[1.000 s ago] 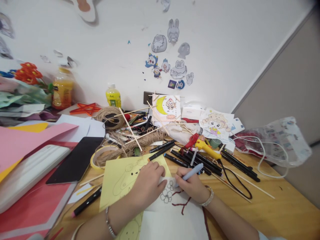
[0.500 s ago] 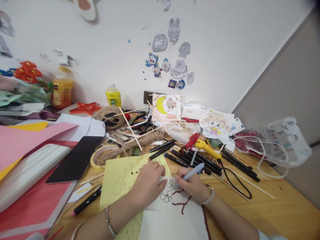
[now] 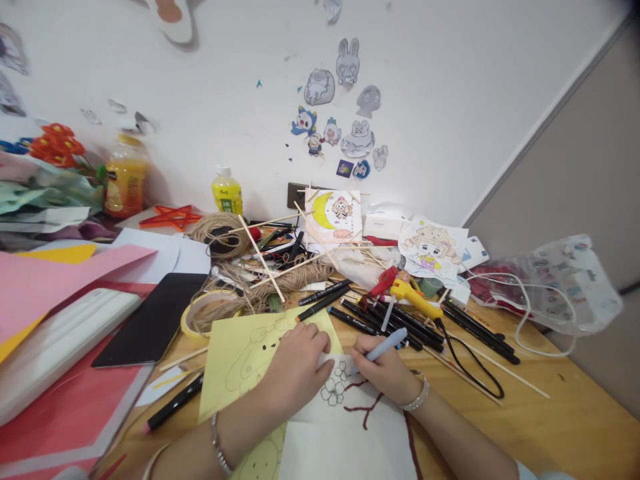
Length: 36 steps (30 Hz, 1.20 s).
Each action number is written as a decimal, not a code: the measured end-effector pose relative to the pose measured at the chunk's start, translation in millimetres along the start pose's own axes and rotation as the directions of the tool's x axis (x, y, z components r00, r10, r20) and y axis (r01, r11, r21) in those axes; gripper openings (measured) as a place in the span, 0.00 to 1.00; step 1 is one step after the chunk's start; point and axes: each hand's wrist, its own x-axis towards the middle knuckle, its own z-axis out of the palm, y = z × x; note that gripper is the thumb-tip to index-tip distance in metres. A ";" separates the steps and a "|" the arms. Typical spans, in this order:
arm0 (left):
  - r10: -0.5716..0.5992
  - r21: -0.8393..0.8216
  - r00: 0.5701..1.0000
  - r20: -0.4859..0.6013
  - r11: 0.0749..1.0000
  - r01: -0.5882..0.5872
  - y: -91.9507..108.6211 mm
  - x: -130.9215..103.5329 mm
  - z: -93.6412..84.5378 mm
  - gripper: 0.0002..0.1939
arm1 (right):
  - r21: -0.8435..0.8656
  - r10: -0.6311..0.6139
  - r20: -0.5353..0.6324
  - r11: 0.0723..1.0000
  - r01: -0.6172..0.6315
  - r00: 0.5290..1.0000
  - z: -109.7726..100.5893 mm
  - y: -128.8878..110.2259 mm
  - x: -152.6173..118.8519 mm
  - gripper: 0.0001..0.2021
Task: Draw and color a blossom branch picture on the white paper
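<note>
A light blue pen (image 3: 387, 345) is gripped in my right hand (image 3: 383, 370), its tip down by the upper part of a white sheet (image 3: 350, 447). Several outlined flowers (image 3: 333, 391) and dark red branch lines (image 3: 367, 408) are drawn on that sheet. My left hand (image 3: 300, 360) rests with loosely bent fingers, apart from one another, across the sheet's upper left and a yellow paper (image 3: 225, 353) with pencil-like cartoon outlines. Nothing shows in the left hand. Where the pen's tip meets the paper is partly hidden by my right fingers.
Black markers (image 3: 355, 320) and a yellow glue gun (image 3: 415, 298) lie beyond my hands. Twine (image 3: 300, 275), thin sticks (image 3: 260, 257) and a tape roll (image 3: 187, 317) clutter the back. A black tablet (image 3: 150, 320) lies left; a plastic bag (image 3: 565, 287) is at right.
The pen has tilted very slightly in my right hand. My left hand and the sheets stay where they were.
</note>
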 end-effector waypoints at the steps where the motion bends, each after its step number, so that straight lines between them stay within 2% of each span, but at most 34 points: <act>1: 0.000 0.001 1.000 -0.003 1.000 0.000 0.1 0.0 0.0 0.03 | -0.005 -0.002 -0.010 1.000 0.002 1.000 0.0 0.0 0.2 0.14; 18: -0.022 -0.008 1.000 0.007 1.000 0.022 -0.8 -1.4 0.9 0.03 | -0.042 0.019 -0.059 0.999 -0.021 0.998 0.9 1.8 -0.4 0.15; 24: -0.024 -0.014 1.000 0.009 1.000 0.025 -2.0 -0.8 2.4 0.04 | -0.026 0.013 -0.024 1.000 -0.014 1.000 2.4 5.4 0.8 0.15; 30: -0.021 -0.034 1.000 -0.002 0.999 0.021 -2.7 -1.4 3.0 0.03 | -0.098 -0.035 -0.030 0.995 0.032 0.999 1.2 2.9 2.2 0.15; 34: -0.021 -0.024 1.000 0.004 0.999 0.021 -1.7 -0.5 1.9 0.03 | -0.063 0.019 -0.018 0.998 -0.020 1.000 0.3 1.1 1.6 0.14; 36: -0.023 -0.012 1.000 0.015 1.000 0.023 -1.1 0.0 1.2 0.03 | -0.070 0.007 -0.014 0.997 -0.007 1.000 0.1 0.6 1.7 0.14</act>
